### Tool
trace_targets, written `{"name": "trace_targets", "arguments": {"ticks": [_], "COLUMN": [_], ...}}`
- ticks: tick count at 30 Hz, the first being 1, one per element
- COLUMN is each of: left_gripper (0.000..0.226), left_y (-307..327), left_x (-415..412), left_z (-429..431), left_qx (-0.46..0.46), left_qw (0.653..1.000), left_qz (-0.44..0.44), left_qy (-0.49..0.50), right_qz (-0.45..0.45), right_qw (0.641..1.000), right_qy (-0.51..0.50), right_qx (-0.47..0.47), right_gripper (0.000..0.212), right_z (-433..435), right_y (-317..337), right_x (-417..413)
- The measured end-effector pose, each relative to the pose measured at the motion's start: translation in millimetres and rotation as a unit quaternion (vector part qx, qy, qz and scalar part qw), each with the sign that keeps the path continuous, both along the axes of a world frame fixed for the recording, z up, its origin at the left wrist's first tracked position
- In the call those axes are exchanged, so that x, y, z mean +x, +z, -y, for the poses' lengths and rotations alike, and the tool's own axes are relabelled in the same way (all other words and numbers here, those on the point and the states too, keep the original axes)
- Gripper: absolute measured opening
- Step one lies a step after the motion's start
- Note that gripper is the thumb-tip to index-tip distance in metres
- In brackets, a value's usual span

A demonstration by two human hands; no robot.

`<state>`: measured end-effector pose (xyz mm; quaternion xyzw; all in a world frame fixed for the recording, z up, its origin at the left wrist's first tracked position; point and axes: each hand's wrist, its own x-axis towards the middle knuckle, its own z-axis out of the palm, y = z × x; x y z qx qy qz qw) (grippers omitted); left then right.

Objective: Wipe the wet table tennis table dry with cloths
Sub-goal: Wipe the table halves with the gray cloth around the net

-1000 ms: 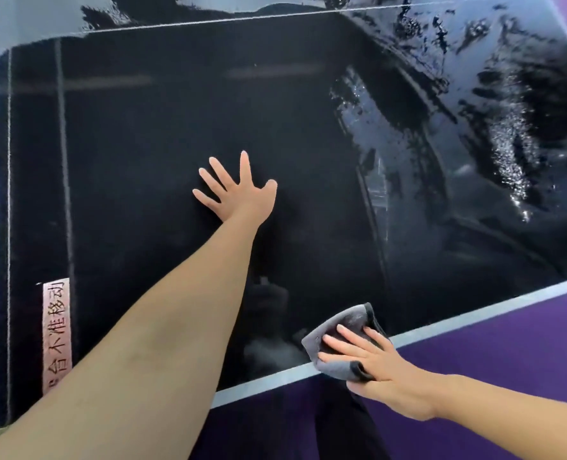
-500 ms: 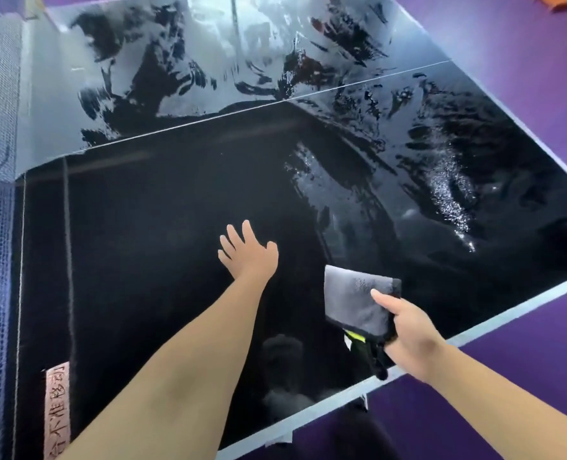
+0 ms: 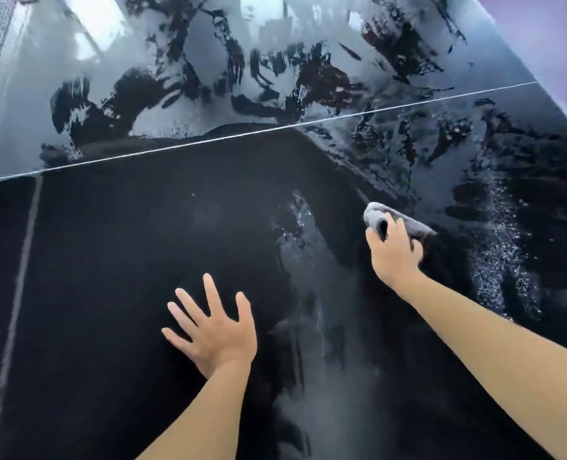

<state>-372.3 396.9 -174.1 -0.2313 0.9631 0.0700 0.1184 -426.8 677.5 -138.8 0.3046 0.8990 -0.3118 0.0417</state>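
Pressing a bunched grey cloth (image 3: pixel 375 212) onto the black worktop (image 3: pixel 109 260) with the right grip (image 3: pixel 393 254), fingers curled over the fabric and clenched on it. Lying with its long axis from upper left to lower right, on the right part of the worktop, at the border between the dull dark zone and the wet streaks (image 3: pixel 494 260). Spread flat against the dull zone nearer the body: the left grip (image 3: pixel 214 330), released, all 5 fingers splayed, holding nothing. Beyond both, 1 thin white line (image 3: pixel 275 127) crossing the worktop, glossy wet sheen behind it.
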Motion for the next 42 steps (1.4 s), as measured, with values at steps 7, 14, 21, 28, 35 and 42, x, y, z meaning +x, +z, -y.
{"name": "trace_targets", "arguments": {"ticks": [7,14,21,28,35,42], "left_gripper": [0.074,0.074,0.073,0.074,0.072,0.073], "left_y": [-15,-23,-20,-9,-7,-2], "left_x": [-1,-5,-5,-9,-9,-1], "left_z": [-2,-3,-3,-4,-1,9], "left_qx": [-0.026,-0.038,-0.035,-0.017,0.026,0.078], "left_qw": [0.999,0.998,0.998,1.000,0.999,0.997], "left_qz": [-0.035,-0.059,-0.051,-0.006,-0.019,-0.017], "left_qy": [0.000,0.002,0.013,0.018,0.001,-0.025], "right_qz": [0.118,0.096,0.052,0.056,0.069,0.115], "right_qw": [0.960,0.909,0.853,0.815,0.854,0.881], "right_qy": [0.214,0.377,0.492,0.554,0.509,0.458], "right_qx": [0.138,0.151,0.167,0.162,0.083,0.033], "right_gripper": [0.065,0.066,0.063,0.063,0.060,0.057], "right_z": [28,52,57,76,103,137], "right_y": [-18,-15,-17,-16,-12,-1], "right_x": [-158,-286,-235,-98,73,254]}}
